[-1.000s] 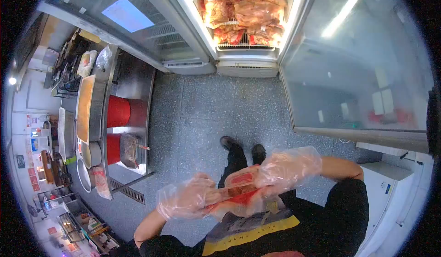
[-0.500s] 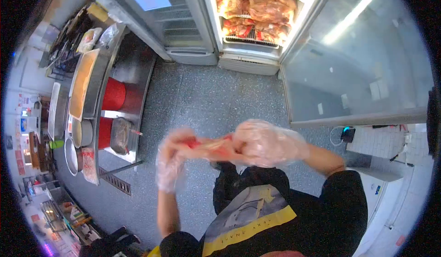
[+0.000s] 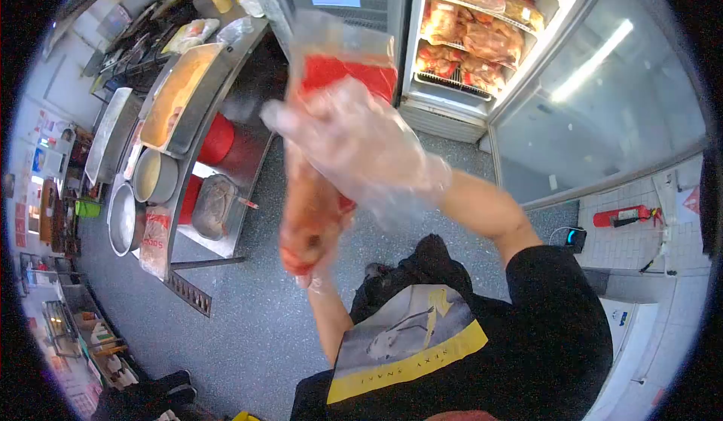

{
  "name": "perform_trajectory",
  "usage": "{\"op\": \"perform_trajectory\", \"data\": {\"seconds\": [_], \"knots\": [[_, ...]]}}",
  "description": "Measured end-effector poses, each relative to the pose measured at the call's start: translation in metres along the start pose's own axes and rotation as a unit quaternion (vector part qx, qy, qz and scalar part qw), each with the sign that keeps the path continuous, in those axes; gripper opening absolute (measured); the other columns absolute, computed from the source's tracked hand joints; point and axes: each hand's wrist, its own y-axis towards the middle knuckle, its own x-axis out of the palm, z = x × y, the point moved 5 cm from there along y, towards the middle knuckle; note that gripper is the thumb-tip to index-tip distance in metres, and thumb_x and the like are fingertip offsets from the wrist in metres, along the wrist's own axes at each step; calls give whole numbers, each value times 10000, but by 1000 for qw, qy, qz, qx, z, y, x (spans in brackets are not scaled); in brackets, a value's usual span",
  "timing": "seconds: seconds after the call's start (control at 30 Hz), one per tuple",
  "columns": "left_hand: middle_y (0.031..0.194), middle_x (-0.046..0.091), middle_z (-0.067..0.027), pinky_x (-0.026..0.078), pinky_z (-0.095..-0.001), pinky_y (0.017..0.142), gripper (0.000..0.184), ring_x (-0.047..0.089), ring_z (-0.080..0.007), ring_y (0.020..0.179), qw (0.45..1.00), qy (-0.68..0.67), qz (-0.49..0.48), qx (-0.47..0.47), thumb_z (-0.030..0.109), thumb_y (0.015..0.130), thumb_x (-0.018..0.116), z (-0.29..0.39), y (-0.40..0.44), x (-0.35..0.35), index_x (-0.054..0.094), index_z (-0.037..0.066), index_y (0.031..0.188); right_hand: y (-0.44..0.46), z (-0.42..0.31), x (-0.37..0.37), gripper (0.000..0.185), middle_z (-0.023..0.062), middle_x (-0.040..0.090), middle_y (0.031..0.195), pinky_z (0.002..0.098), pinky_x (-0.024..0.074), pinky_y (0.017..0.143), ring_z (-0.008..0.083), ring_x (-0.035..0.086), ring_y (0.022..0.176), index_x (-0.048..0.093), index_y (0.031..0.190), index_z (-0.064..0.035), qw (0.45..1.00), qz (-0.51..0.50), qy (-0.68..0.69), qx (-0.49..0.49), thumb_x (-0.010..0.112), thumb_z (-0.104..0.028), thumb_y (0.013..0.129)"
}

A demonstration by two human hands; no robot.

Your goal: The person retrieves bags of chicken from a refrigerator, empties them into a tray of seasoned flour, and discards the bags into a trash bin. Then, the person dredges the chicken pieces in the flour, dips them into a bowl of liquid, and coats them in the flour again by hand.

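A long clear plastic bag of meat point(image 3: 312, 218) with a red printed band is held upright in front of me, blurred by motion. My right hand point(image 3: 361, 138), in a clear plastic glove, lies across the upper part of the bag, just below the red band. Under the bag's lower end is my left hand point(image 3: 315, 279), also gloved; most of its fingers are hidden behind the meat. The bag's flat top end rises above my right hand.
Ahead, a lit fridge point(image 3: 444, 112) holds several bagged meats on racks; its glass door point(image 3: 595, 112) stands open to the right. On the left, a metal table point(image 3: 252, 52) carries a long tray point(image 3: 181, 93) and a pot point(image 3: 157, 176). A fire extinguisher point(image 3: 621, 216) hangs at right.
The bag of meat has gone from lying level between both hands to upright and higher. My right hand has moved up and left over it, my left hand below it. The view has shifted.
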Motion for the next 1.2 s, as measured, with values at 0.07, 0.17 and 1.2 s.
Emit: {"op": "perform_trajectory", "data": {"seconds": [0.07, 0.17, 1.2], "knots": [[1305, 524, -114, 425, -404, 999, 713, 514, -266, 1196, 998, -30, 38, 26, 281, 782, 787, 33, 13, -13, 428, 100, 1371, 36, 3, 18, 451, 79, 650, 907, 400, 530, 733, 273, 611, 857, 566, 1253, -126, 998, 51, 30, 23, 675, -194, 821], [1301, 527, -112, 431, -404, 996, 687, 518, -264, 1192, 997, -42, 55, 40, 272, 796, 774, 62, 35, -32, 432, 100, 1367, 71, -23, 32, 564, 69, 651, 977, 414, 513, 845, 294, 594, 983, 539, 1288, -81, 961, 129, 67, -235, 707, -162, 755], [1387, 475, -81, 369, -423, 1106, 501, 462, -252, 1269, 947, -17, 319, 30, 251, 963, 566, 126, 249, -253, 381, 110, 1406, 340, 100, 440, 286, 159, 639, 924, 354, 499, 786, 266, 642, 864, 601, 1025, -22, 733, -499, 462, -3, 657, -86, 752]]}}
